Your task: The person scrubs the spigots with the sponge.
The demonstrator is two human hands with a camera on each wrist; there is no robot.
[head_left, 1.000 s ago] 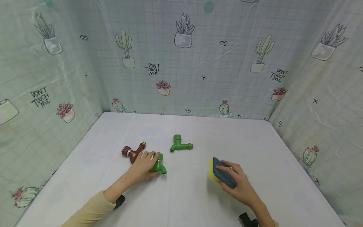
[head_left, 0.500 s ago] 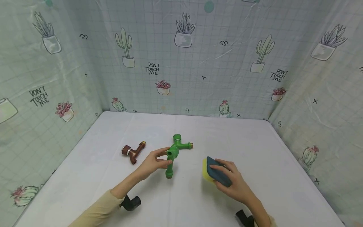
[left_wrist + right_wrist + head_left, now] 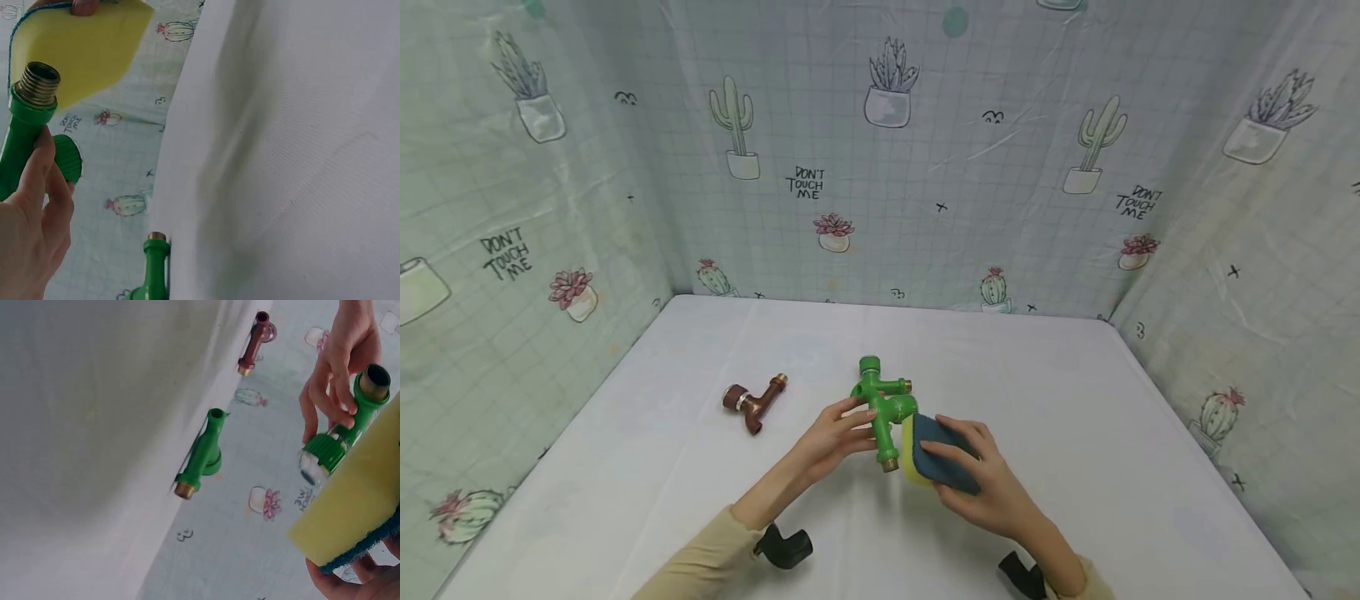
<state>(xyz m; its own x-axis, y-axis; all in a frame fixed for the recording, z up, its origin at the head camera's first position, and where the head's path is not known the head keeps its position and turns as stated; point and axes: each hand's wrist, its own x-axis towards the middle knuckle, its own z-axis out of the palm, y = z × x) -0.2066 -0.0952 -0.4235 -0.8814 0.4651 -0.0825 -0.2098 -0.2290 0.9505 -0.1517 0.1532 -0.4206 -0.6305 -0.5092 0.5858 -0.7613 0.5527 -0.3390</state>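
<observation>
My left hand (image 3: 827, 437) holds a green water tap (image 3: 882, 429) above the middle of the table, its brass threaded end (image 3: 39, 84) pointing toward me. A yellow sponge with a blue scouring side (image 3: 946, 457) is gripped in my right hand (image 3: 992, 492), thumb and fingers around its edges. The sponge's yellow face (image 3: 350, 497) is turned to the tap and close beside it; whether they touch I cannot tell. Behind the held tap, a second green tap (image 3: 203, 456) lies on the table, partly hidden in the head view.
A brown tap (image 3: 756, 407) with a brass end lies on the white table (image 3: 587, 467), left of the hands. Black bent pieces (image 3: 786, 547) sit at both wrists. A cactus-printed cloth (image 3: 985, 167) encloses the back and sides.
My left hand has lifted the green tap from beside the brown one, carried it right and turned it. My right hand has brought the sponge leftward to the tap.
</observation>
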